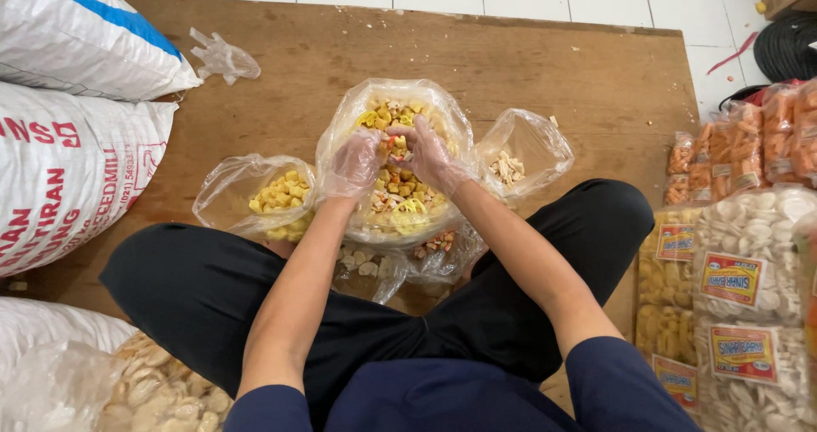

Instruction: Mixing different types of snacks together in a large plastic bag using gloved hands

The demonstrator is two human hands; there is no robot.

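Gloved hands point(396, 160) in clear bag point(340, 134) — red-labelled packs point(740, 279) right.

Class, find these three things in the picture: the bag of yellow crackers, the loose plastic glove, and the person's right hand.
bag of yellow crackers point(277, 195): head view, on the yellow pieces inside.
loose plastic glove point(223, 58): head view, on its crumpled palm.
right hand point(430, 153): head view, on the back of the gloved hand.
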